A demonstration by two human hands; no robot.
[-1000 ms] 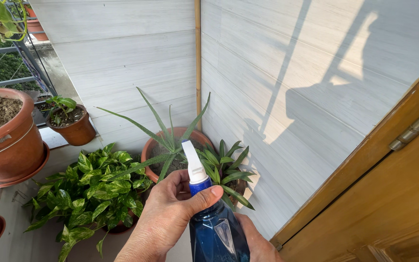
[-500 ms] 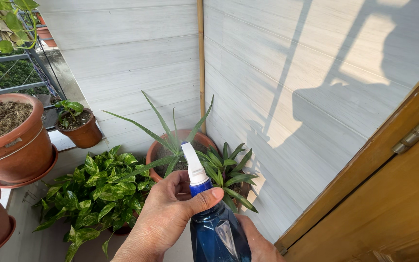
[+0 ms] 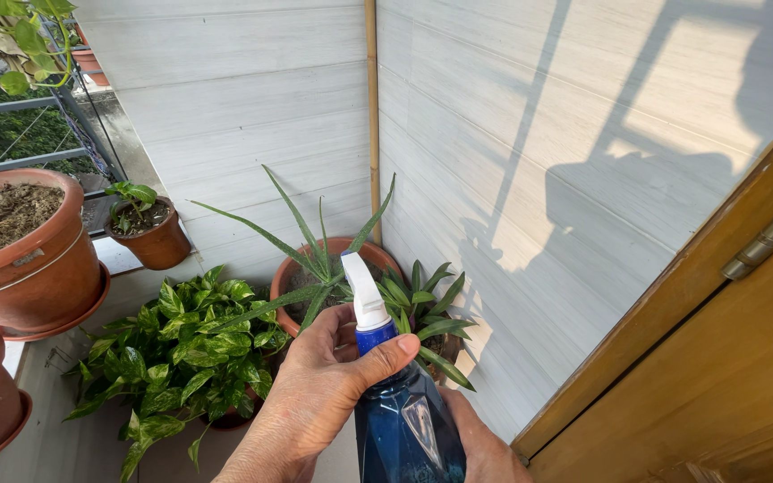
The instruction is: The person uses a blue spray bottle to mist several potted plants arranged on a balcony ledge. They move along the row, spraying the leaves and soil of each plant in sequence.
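The spray bottle [image 3: 404,420] hides most of the right hand [image 3: 480,443]; the bottle's base is cut off.

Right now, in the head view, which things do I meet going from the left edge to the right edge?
Large terracotta pot → small pot with a seedling → leafy green plant → blue spray bottle → white panelled wall → wooden door.

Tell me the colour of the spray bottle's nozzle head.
White, above a blue collar, on the dark blue spray bottle; the head view shows it.
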